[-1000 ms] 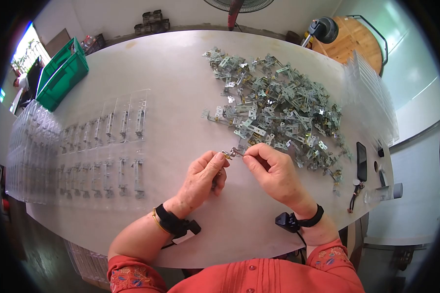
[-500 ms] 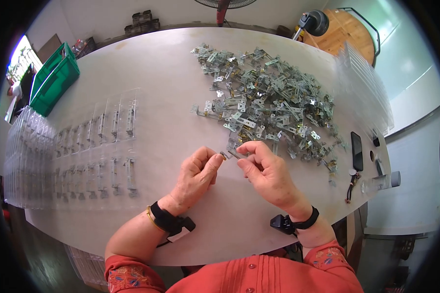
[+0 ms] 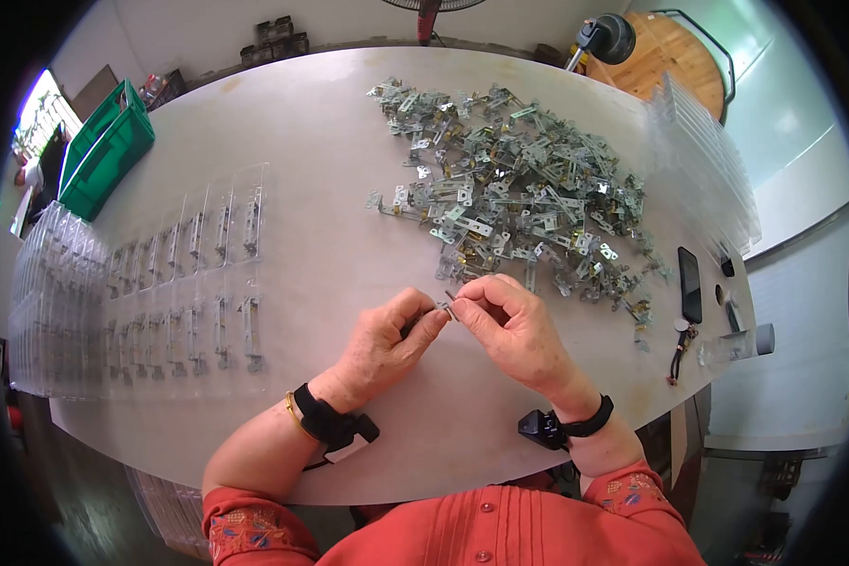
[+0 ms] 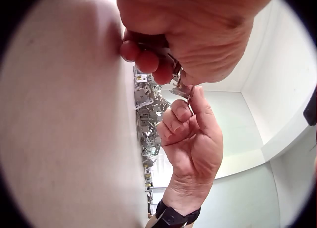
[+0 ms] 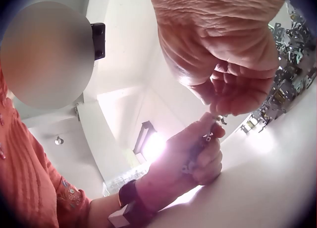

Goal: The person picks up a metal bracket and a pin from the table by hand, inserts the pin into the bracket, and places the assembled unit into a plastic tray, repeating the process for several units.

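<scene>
Over the table's middle, in the head view, my two hands meet at their fingertips. My left hand (image 3: 387,335) grips a small silvery metal bracket (image 4: 179,90) between thumb and fingers, with part of it hidden inside the palm. Thumb and forefinger of my right hand (image 3: 516,332) pinch a thin metal piece (image 4: 189,104) that stands against the bracket's end. More of the bracket's metal shows along the left fingers in the right wrist view. Just beyond the hands spreads a large heap of similar metal brackets (image 3: 528,193), some with brass-coloured parts.
A clear plastic tray (image 3: 265,171) with two rows of metal parts lies at left, beside a stack of clear trays (image 3: 52,311). A green crate (image 3: 113,151) stands behind. At right are a phone (image 3: 690,285), a bottle (image 3: 738,345) and upright clear sheets (image 3: 703,165).
The thin piece in my right hand was held a little apart from my left fingertips half a second ago. Now it meets the bracket, and the hands have closed together.
</scene>
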{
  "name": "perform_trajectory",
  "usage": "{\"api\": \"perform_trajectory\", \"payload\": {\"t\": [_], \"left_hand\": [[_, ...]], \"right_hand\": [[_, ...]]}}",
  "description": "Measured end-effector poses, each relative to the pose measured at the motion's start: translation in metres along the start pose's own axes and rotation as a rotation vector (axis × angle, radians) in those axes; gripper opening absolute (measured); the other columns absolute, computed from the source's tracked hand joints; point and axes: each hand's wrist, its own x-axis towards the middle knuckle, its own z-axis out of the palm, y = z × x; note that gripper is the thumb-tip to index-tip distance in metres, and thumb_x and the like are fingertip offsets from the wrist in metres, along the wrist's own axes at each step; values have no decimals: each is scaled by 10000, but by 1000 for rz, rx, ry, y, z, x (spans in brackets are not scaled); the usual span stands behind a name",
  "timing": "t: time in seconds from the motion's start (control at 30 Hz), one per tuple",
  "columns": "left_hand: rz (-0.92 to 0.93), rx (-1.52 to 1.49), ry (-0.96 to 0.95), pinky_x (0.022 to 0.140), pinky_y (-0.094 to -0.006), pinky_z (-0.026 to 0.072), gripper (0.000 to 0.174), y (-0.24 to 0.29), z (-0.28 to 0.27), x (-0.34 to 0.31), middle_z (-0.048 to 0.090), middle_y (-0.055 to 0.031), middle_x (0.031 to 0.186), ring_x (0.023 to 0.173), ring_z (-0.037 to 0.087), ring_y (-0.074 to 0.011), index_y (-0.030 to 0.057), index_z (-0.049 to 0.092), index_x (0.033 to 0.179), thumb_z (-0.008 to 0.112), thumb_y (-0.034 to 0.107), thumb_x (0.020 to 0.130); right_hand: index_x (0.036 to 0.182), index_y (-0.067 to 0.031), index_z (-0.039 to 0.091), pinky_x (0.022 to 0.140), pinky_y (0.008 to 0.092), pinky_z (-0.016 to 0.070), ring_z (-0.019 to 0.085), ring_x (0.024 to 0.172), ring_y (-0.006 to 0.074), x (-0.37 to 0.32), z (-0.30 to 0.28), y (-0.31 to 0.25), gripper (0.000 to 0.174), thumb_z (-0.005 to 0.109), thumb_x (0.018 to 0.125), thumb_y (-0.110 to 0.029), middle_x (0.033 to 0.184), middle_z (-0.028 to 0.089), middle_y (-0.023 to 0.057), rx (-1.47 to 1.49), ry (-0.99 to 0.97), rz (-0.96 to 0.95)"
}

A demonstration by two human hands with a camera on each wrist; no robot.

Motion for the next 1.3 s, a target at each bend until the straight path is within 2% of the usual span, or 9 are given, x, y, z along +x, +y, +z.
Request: {"api": "perform_trajectory", "payload": {"t": [0.17,0.23,0.3,0.37,0.43,0.73,0.9,1.07,1.3], "left_hand": [[56,26,-87,527,-273,407,225,10,1,-1,561,-14,651,567,480,-88,39,626,973,648,256,1026],[-374,-479,-171,506,-234,381,281,18,-3,-1,558,-1,659,556,487,-62,41,604,1004,566,312,1069],[-407,-509,-136,489,-242,377,315,20,-9,3,554,-12,638,522,488,-83,46,602,1006,538,347,1075],[-441,-538,-106,471,-251,374,351,18,-12,6,549,-24,616,489,489,-103,51,600,1008,510,381,1082],[-458,-721,-48,447,-270,370,355,12,-13,7,518,-33,581,447,479,-134,53,593,996,513,389,1077],[-431,-719,-57,451,-277,373,337,9,-12,7,508,-34,582,451,473,-146,59,583,996,500,373,1087],[-382,-628,-52,457,-260,356,323,9,-11,5,524,-29,592,461,464,-120,63,583,999,488,356,1095],[-240,-448,-24,493,-226,337,308,14,-9,3,527,2,611,492,460,-76,65,576,994,485,340,1100],[-205,-406,-23,500,-221,335,285,12,-10,2,517,20,629,508,452,-62,62,574,1003,499,321,1098]], "right_hand": [[1053,-43,639,630,218,443,529,709,42,-1,-1,2,110,626,1033,-150,840,579,-26,193,134,-17],[1039,-44,634,618,216,437,524,696,39,-1,-6,-4,108,623,1037,-151,826,582,-28,258,191,-3],[1029,-40,624,595,209,421,518,685,29,-1,-12,-15,112,618,1042,-151,787,571,-41,462,145,157],[1039,-41,625,595,209,425,519,683,28,-1,-11,-9,109,619,1041,-150,780,574,-44,427,101,171],[1050,-42,626,595,208,428,520,681,27,-2,-9,-5,106,620,1039,-148,773,576,-48,392,56,184],[1079,-22,633,611,229,420,483,703,37,-3,-2,-2,90,619,1020,-88,817,615,-35,231,17,126],[1061,-23,630,583,243,415,481,672,42,-4,-2,-4,73,620,1006,-69,764,601,-21,177,30,143],[1044,-27,628,570,253,412,476,651,48,-4,-5,-4,58,624,1003,-68,724,578,-8,137,28,108],[1023,-28,629,564,258,407,475,637,56,-5,-7,-3,65,623,1011,-91,694,554,-9,159,-8,132]]}}
